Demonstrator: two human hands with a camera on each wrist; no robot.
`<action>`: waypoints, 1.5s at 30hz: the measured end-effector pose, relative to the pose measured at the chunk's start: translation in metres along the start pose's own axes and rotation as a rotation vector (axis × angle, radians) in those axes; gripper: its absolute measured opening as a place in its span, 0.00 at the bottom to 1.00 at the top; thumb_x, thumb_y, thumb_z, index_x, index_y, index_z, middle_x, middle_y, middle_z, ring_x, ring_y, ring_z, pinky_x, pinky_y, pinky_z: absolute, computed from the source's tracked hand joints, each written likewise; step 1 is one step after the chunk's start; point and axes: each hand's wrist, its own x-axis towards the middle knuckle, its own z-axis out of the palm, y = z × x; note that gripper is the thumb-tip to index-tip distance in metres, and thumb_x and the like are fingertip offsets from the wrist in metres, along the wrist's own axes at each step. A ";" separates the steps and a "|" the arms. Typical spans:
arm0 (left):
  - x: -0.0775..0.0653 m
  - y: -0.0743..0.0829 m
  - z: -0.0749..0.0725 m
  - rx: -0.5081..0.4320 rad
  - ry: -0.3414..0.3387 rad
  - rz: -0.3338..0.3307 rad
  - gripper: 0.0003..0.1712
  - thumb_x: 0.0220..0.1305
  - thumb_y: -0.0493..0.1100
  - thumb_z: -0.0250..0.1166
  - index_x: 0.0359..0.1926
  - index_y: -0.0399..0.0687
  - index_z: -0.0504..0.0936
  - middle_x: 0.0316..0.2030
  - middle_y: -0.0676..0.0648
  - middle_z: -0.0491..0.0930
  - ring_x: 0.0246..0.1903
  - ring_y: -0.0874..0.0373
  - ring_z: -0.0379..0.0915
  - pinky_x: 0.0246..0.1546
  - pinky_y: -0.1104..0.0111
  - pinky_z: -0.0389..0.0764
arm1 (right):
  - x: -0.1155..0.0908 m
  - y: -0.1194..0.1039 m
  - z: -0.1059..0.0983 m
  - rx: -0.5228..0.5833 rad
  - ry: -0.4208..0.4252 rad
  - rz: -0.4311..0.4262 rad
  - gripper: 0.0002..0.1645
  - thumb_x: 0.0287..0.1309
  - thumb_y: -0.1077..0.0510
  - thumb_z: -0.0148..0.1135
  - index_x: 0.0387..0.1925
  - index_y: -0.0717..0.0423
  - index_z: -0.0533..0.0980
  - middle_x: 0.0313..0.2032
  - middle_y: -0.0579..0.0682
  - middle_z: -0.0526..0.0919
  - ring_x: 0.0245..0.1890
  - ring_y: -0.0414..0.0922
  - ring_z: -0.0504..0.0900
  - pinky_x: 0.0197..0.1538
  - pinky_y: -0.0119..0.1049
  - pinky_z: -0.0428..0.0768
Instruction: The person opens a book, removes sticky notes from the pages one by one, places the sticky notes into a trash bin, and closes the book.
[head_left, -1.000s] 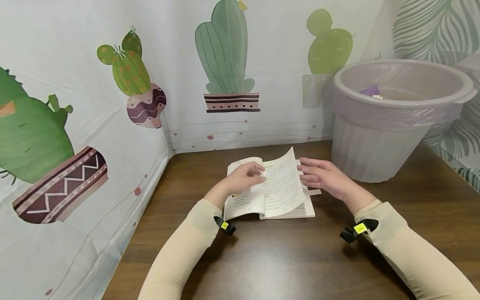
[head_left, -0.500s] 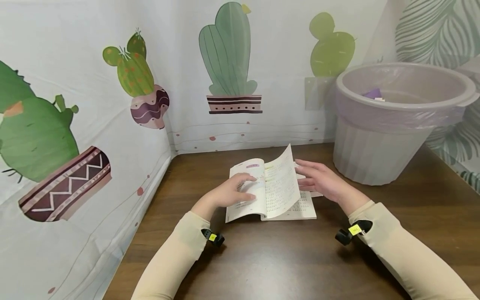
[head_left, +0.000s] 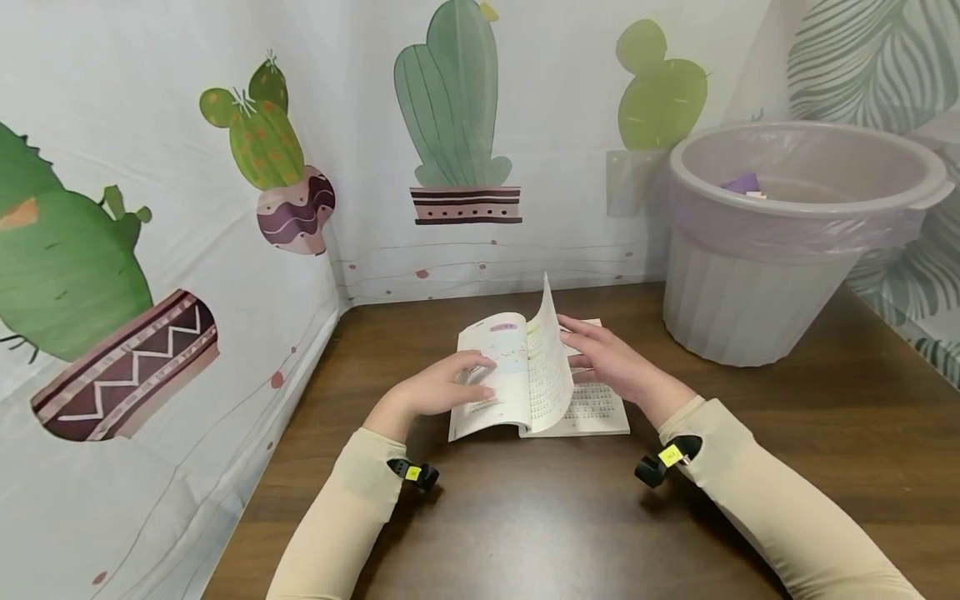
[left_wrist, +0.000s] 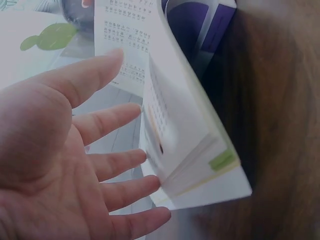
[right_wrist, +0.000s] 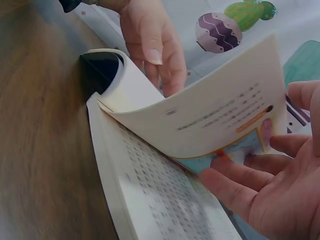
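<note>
An open book (head_left: pixel 491 408) lies on the table, with one page (head_left: pixel 550 367) standing up near its middle. My right hand (head_left: pixel 611 358) is at the right side of that raised page; in the right wrist view its spread fingers (right_wrist: pixel 240 175) touch the back of the page, which carries a coloured picture. Over the left-hand pages rests my left hand (head_left: pixel 438 385), fingers loosely extended. From the left wrist view, the fingertips (left_wrist: pixel 150 182) of that hand lie against the edges of the left pages. A green mark (left_wrist: pixel 222 161) shows at the book's edge.
A large grey bin (head_left: pixel 750 292) with a plastic liner stands at the table's back right, a purple item (head_left: pixel 742 183) inside. Behind the brown table (head_left: pixel 510 517) hangs a white cloth (head_left: pixel 360 125) printed with cacti.
My right hand has moved left, swinging the page from leaning right to nearly upright. My left hand has drawn back left, off the middle of the book.
</note>
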 end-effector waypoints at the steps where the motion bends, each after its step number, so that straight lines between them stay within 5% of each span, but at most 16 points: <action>1: -0.001 -0.001 -0.001 -0.004 0.000 -0.006 0.31 0.69 0.51 0.68 0.68 0.48 0.73 0.70 0.43 0.70 0.72 0.46 0.63 0.74 0.46 0.62 | 0.002 0.001 0.002 0.000 -0.002 0.001 0.39 0.78 0.38 0.48 0.82 0.41 0.51 0.75 0.60 0.66 0.70 0.62 0.74 0.68 0.61 0.74; 15: -0.002 -0.012 -0.011 0.035 0.030 -0.062 0.29 0.71 0.54 0.66 0.68 0.52 0.74 0.72 0.43 0.69 0.70 0.36 0.67 0.70 0.43 0.68 | 0.001 0.008 0.033 -0.076 -0.073 -0.036 0.39 0.78 0.39 0.47 0.82 0.35 0.48 0.82 0.54 0.50 0.76 0.65 0.64 0.66 0.63 0.74; 19: -0.002 -0.013 -0.012 0.034 0.030 -0.063 0.29 0.70 0.54 0.66 0.67 0.52 0.74 0.69 0.44 0.71 0.66 0.39 0.70 0.67 0.45 0.71 | -0.003 0.010 0.042 -0.177 -0.075 -0.075 0.40 0.77 0.39 0.50 0.82 0.34 0.48 0.83 0.50 0.46 0.78 0.61 0.60 0.66 0.61 0.75; 27: -0.002 -0.018 -0.014 0.093 0.033 -0.081 0.27 0.72 0.54 0.64 0.67 0.52 0.75 0.62 0.45 0.77 0.53 0.50 0.74 0.55 0.57 0.76 | -0.010 0.014 0.057 -0.459 -0.091 -0.196 0.47 0.73 0.40 0.57 0.83 0.42 0.46 0.83 0.52 0.46 0.79 0.59 0.57 0.77 0.59 0.60; 31: -0.003 -0.023 -0.015 0.113 0.047 -0.085 0.26 0.72 0.51 0.62 0.66 0.47 0.76 0.63 0.43 0.77 0.59 0.48 0.74 0.61 0.53 0.76 | -0.014 0.015 0.064 -0.593 -0.113 -0.231 0.49 0.71 0.40 0.60 0.83 0.45 0.47 0.82 0.58 0.43 0.82 0.57 0.46 0.79 0.60 0.55; 36: -0.003 -0.029 -0.019 0.165 0.067 -0.095 0.24 0.72 0.48 0.60 0.64 0.42 0.78 0.64 0.40 0.78 0.69 0.43 0.70 0.71 0.47 0.68 | -0.020 0.017 0.071 -0.692 -0.161 -0.227 0.52 0.68 0.38 0.62 0.82 0.48 0.49 0.82 0.64 0.41 0.82 0.59 0.47 0.79 0.58 0.54; 45: -0.005 -0.038 -0.022 0.139 0.085 -0.180 0.12 0.74 0.44 0.59 0.53 0.46 0.81 0.54 0.43 0.82 0.55 0.49 0.76 0.60 0.52 0.76 | -0.023 0.020 0.079 -0.821 -0.228 -0.242 0.48 0.67 0.37 0.62 0.80 0.51 0.57 0.82 0.62 0.40 0.81 0.60 0.50 0.79 0.57 0.57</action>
